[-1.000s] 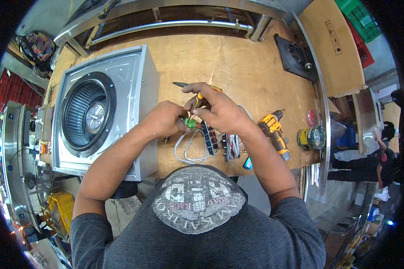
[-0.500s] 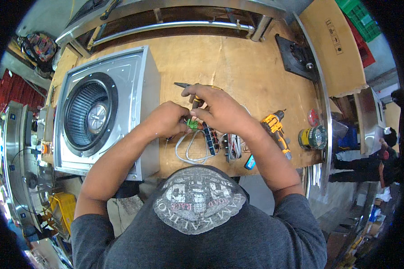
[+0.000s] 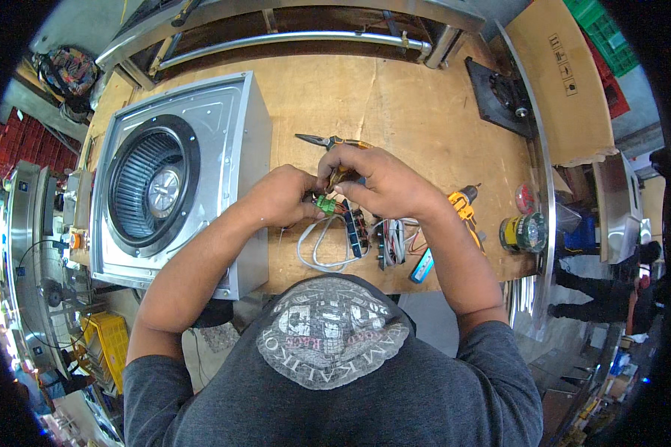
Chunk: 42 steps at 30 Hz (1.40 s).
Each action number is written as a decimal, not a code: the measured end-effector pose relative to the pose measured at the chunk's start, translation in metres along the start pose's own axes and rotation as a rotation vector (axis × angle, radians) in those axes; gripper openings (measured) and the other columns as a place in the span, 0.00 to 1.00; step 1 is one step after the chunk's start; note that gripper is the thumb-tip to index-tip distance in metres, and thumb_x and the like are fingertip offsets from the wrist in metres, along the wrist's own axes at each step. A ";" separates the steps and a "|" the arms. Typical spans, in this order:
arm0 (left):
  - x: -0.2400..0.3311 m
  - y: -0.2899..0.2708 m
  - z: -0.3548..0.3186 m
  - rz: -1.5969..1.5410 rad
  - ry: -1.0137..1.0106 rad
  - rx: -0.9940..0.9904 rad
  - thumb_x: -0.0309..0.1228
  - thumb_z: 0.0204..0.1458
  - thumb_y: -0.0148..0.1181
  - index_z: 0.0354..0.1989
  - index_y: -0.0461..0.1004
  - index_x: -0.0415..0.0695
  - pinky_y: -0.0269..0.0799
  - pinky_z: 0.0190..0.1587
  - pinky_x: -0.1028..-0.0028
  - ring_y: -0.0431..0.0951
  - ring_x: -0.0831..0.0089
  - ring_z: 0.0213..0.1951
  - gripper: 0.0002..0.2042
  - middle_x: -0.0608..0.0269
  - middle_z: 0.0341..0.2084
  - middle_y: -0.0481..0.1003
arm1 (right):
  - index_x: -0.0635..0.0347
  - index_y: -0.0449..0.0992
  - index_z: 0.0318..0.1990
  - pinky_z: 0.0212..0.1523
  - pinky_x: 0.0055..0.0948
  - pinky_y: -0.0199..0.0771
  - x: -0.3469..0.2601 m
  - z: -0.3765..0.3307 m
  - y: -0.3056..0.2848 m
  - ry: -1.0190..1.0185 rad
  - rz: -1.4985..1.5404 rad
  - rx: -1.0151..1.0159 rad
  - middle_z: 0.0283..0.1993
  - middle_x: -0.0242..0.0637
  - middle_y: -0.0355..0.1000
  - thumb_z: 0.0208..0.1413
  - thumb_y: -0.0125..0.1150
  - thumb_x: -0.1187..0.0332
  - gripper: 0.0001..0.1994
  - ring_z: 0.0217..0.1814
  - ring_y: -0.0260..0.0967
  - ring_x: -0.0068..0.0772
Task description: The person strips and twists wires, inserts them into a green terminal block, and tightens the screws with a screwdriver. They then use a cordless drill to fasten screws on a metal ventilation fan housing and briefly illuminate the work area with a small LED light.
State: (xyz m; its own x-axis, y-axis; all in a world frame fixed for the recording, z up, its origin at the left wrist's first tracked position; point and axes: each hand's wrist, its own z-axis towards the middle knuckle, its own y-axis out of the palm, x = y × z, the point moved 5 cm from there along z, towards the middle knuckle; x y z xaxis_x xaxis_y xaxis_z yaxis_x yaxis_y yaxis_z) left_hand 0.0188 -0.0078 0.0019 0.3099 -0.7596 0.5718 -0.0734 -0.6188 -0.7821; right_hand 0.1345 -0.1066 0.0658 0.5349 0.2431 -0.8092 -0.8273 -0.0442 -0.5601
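Note:
My left hand (image 3: 285, 195) pinches a green terminal connector (image 3: 325, 204) with wires running from it. Closed around a short screwdriver (image 3: 340, 177) with a dark and yellow handle, my right hand (image 3: 384, 182) is right above the connector; the screwdriver's tip is hidden by the fingers. Just beyond lie long-nose pliers (image 3: 317, 139), partly covered by the right hand. Below the hands are a black circuit module (image 3: 356, 227), a loop of grey cable (image 3: 303, 249) and a second black module (image 3: 390, 246) with bundled wires.
At left stands a metal fan housing (image 3: 259, 164) with a round blower. To the right are a yellow cordless drill (image 3: 462, 205), a blue box-shaped item (image 3: 422, 267), a jar (image 3: 525, 232) and a black plate (image 3: 499, 97). Another person (image 3: 611, 287) stands far right.
My right hand has turned the screwdriver and lowered it closer to the green connector. The left hand keeps its pinch. The whole view has shifted slightly.

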 end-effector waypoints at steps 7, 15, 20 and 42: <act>-0.001 -0.002 0.002 0.002 -0.002 0.032 0.39 0.42 0.73 0.40 0.81 0.39 0.75 0.42 0.56 0.81 0.47 0.37 0.19 0.45 0.31 0.80 | 0.61 0.70 0.46 0.45 0.40 0.74 -0.002 -0.004 0.003 0.123 -0.103 0.152 0.40 0.45 0.75 0.52 0.59 0.78 0.13 0.44 0.76 0.51; -0.003 -0.001 -0.001 -0.034 0.070 0.110 0.38 0.42 0.72 0.38 0.81 0.39 0.75 0.41 0.56 0.80 0.47 0.36 0.18 0.44 0.30 0.80 | 0.62 0.68 0.46 0.44 0.42 0.75 -0.005 -0.001 0.003 0.083 -0.137 0.129 0.41 0.47 0.76 0.53 0.59 0.78 0.13 0.44 0.77 0.52; -0.008 0.002 0.000 -0.012 0.079 0.116 0.39 0.43 0.72 0.37 0.81 0.40 0.75 0.40 0.55 0.80 0.46 0.36 0.17 0.44 0.30 0.80 | 0.63 0.69 0.47 0.43 0.41 0.76 -0.004 -0.002 0.009 0.141 -0.150 0.202 0.39 0.48 0.76 0.53 0.60 0.77 0.14 0.42 0.78 0.53; -0.062 -0.093 -0.191 -0.158 -0.162 1.081 0.30 0.51 0.67 0.40 0.81 0.40 0.77 0.38 0.71 0.82 0.67 0.32 0.10 0.55 0.32 0.82 | 0.67 0.76 0.49 0.62 0.39 0.68 0.110 -0.001 0.086 0.349 -0.021 0.498 0.54 0.49 0.74 0.58 0.61 0.70 0.14 0.58 0.72 0.47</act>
State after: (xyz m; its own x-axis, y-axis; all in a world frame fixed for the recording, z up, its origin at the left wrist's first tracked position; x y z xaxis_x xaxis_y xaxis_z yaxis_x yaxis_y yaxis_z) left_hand -0.1750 0.0584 0.0871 0.3689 -0.6030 0.7073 0.8212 -0.1450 -0.5519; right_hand 0.1226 -0.0841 -0.0715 0.5072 -0.0973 -0.8563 -0.7516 0.4361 -0.4948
